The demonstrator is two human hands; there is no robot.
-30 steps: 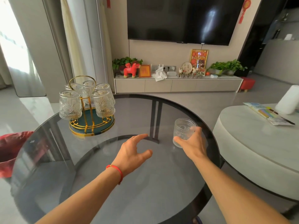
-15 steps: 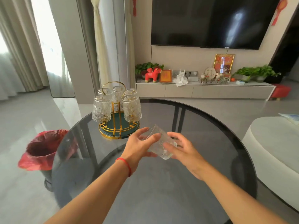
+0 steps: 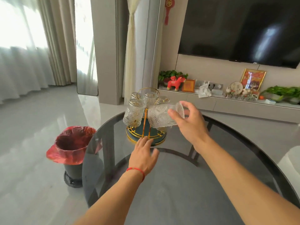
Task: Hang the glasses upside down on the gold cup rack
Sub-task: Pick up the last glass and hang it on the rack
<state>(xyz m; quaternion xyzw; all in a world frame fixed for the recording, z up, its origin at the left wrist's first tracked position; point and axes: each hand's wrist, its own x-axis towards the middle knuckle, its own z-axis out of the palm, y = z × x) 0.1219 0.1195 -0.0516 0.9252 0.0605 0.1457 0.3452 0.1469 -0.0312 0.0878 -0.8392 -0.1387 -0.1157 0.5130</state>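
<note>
Glass: clear, ribbed w/ embossed medallions, tipped sideways just above gold rack.
Right hand: fingers pinching glass near base.
Left hand: fingers loosely spread, at rack's rim.
Rack: four glasses hung inverted.

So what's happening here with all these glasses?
A person is hanging glasses upside down on a gold rack that stands on a dark round glass table. The right hand holds one glass tipped on its side right beside the rack, not yet hung. The left hand is open, fingertips at the rack's base. Several other glasses already hang there.
</note>
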